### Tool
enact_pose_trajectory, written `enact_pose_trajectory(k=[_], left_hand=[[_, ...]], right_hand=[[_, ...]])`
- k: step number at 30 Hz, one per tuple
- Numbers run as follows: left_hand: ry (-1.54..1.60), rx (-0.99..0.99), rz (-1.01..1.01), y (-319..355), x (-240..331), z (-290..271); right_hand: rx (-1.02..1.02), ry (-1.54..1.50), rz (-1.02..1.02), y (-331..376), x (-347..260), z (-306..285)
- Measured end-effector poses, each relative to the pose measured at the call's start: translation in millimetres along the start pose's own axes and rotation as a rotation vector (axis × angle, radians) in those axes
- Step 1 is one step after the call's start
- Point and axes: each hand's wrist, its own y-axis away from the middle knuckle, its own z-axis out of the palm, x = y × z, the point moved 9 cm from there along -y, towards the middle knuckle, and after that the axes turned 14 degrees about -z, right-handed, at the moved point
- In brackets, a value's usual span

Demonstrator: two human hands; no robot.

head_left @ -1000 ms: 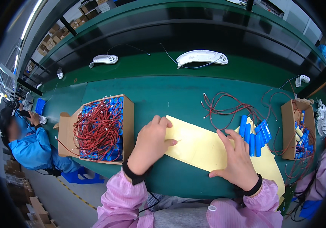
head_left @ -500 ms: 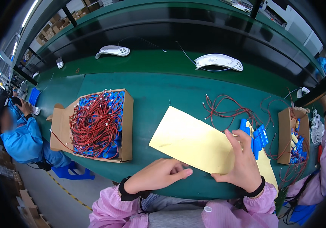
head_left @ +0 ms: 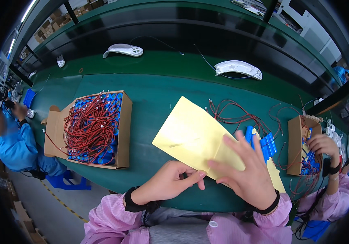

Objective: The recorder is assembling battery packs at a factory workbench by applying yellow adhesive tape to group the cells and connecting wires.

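A pale yellow paper sheet point(head_left: 186, 134) is tilted above the bench in front of me, with a faint crease across it. My left hand point(head_left: 170, 181) pinches its near edge between thumb and fingers; part of those fingertips is hidden. Spread over the sheet's right part, my right hand point(head_left: 248, 171) has its fingers apart and slightly blurred. Just beyond the right hand lie blue wrapped battery cells point(head_left: 267, 145) with red and black leads point(head_left: 239, 118). More yellow sheet point(head_left: 275, 179) shows beneath them, beside my right wrist.
A cardboard box point(head_left: 124, 130) of blue cells with red wires stands left. Another carton point(head_left: 294, 146) stands right, a co-worker's hand point(head_left: 325, 146) over it. White curved shells point(head_left: 239, 69) rest on the back ledge. A person in blue point(head_left: 15, 138) sits far left.
My right hand has opened its fingers and spread over the sheet. The left hand has come to the sheet's near edge. A co-worker's hand has reached over the right carton.
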Motion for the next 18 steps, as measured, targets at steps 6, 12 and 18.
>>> enact_pose_trajectory(k=[6,12,18], left_hand=[[0.086,-0.032,0.120,-1,7,4],[-0.008,-0.013,0.199,10,17,3],[0.015,0.096,0.120,8,12,-7]], right_hand=[[0.002,0.086,-0.263,-12,-21,0],[0.086,0.086,-0.362,-12,-23,-7],[0.174,0.055,-0.366,-8,-15,-7]])
